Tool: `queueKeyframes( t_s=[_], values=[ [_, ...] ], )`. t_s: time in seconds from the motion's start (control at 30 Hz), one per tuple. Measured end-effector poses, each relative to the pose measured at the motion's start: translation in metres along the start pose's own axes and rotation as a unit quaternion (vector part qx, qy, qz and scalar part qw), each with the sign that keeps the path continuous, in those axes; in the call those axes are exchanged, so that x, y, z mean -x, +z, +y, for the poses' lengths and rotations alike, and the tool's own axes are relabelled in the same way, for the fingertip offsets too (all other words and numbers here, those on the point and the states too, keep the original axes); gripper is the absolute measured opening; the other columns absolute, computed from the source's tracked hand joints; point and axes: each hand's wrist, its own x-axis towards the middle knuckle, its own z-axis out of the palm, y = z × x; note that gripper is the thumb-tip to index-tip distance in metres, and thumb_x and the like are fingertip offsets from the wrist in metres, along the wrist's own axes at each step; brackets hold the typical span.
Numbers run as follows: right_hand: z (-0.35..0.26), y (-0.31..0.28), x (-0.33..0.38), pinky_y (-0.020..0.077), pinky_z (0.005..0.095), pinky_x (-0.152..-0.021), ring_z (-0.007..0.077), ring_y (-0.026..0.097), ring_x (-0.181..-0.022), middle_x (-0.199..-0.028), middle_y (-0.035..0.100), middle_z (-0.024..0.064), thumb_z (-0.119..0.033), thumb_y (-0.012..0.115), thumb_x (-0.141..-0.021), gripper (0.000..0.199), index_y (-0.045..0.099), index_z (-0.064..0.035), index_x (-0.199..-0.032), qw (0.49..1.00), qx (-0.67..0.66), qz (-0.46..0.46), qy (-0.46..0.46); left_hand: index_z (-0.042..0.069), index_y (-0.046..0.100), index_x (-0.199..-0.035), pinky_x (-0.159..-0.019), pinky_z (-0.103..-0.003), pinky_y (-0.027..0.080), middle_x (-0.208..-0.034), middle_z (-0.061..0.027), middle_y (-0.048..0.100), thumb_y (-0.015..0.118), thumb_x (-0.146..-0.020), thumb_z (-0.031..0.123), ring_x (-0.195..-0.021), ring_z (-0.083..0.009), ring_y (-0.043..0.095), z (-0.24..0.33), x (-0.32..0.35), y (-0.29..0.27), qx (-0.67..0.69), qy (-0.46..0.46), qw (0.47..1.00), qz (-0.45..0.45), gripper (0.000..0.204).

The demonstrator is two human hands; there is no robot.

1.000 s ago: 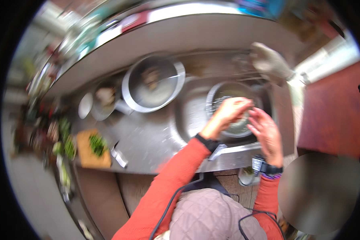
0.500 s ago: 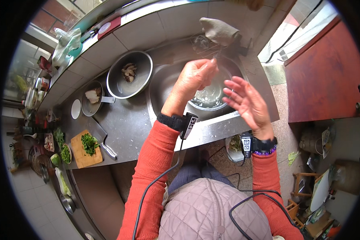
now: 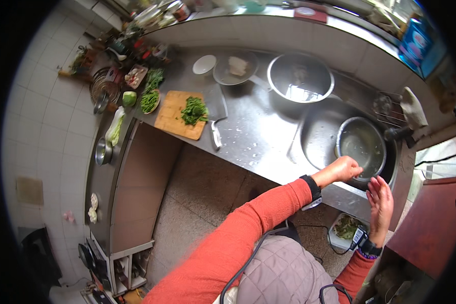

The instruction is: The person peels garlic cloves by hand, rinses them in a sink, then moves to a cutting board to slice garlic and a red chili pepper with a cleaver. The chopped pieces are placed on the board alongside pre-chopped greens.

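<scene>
My left hand is above the near rim of a round metal basin in the steel sink. Its fingers are curled in, and nothing shows between them. Beside the basin's near right side is my right hand, raised with its fingers stretched and holding nothing. Clear water seems to stand in the basin. Left of the sink sits a larger metal bowl; glare and blur hide much of what lies in it.
A cleaver lies beside a wooden board with chopped greens. Behind stand a strainer-like bowl with a pale piece of food and a white bowl. A bin with scraps is below the sink edge; a red cabinet stands right.
The view has swung left, so the counter and sink appear further right. My hands remain near the basin, the left still curled and the right still spread.
</scene>
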Motion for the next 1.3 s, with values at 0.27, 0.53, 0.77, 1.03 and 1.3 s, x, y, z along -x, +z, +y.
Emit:
queueKeyframes(
  t_s=[0.27, 0.53, 0.77, 1.03, 1.3],
  values=[
    [0.014, 0.093, 0.04, 0.0512, 0.0338, -0.094, 0.0191, 0.066, -0.106, -0.115, 0.068, 0.0102, -0.031, 0.055, -0.102, 0.033, 0.06, -0.0047, -0.121, 0.992, -0.064, -0.109, 0.028, 0.003, 0.07, -0.094, -0.067, -0.03, 0.05, -0.073, -0.0057, 0.064, 0.067, -0.092, 0.03, -0.071, -0.0116, 0.058, -0.054, 0.139, -0.147, 0.006, 0.051, 0.985, 0.162, 0.028],
    [0.055, 0.304, 0.083, 0.0543, 0.0345, -0.09, 0.0211, 0.068, -0.097, -0.109, 0.069, 0.0138, -0.029, 0.056, -0.101, 0.03, 0.062, -0.003, -0.115, 0.969, -0.099, -0.185, 0.127, 0.002, 0.067, -0.09, -0.072, -0.037, 0.051, -0.079, -0.0152, 0.069, 0.066, -0.092, 0.034, -0.074, -0.024, 0.066, -0.133, 0.313, -0.461, -0.189, -0.085, 0.819, 0.535, 0.032],
    [0.066, 0.428, 0.104, 0.0534, 0.0351, -0.092, 0.0214, 0.068, -0.099, -0.109, 0.07, 0.0135, -0.026, 0.054, -0.103, 0.029, 0.062, -0.0007, -0.115, 0.966, -0.08, -0.213, 0.127, 0.008, 0.068, -0.087, -0.068, -0.047, 0.051, -0.084, -0.0176, 0.068, 0.068, -0.087, 0.032, -0.08, -0.041, 0.065, -0.172, 0.349, -0.581, -0.313, -0.08, 0.763, 0.56, 0.024],
    [0.067, 0.521, 0.08, 0.0529, 0.0342, -0.092, 0.02, 0.068, -0.099, -0.107, 0.07, 0.0125, -0.026, 0.053, -0.103, 0.029, 0.063, -0.0008, -0.113, 0.957, -0.081, -0.245, 0.133, 0.01, 0.067, -0.092, -0.082, -0.044, 0.048, -0.1, -0.0102, 0.062, 0.068, -0.086, 0.018, -0.099, -0.0342, 0.059, -0.195, 0.339, -0.599, -0.404, -0.006, 0.767, 0.498, 0.01],
    [0.068, 0.603, 0.058, 0.0527, 0.0351, -0.093, 0.0205, 0.068, -0.098, -0.105, 0.07, 0.0125, -0.027, 0.052, -0.103, 0.03, 0.063, -0.001, -0.111, 0.949, -0.024, -0.277, 0.146, 0.014, 0.067, -0.109, -0.103, -0.052, 0.033, -0.118, -0.0061, 0.061, 0.066, -0.087, 0.02, -0.123, -0.028, 0.051, -0.189, 0.345, -0.592, -0.414, 0.026, 0.801, 0.433, 0.023]
  ],
)
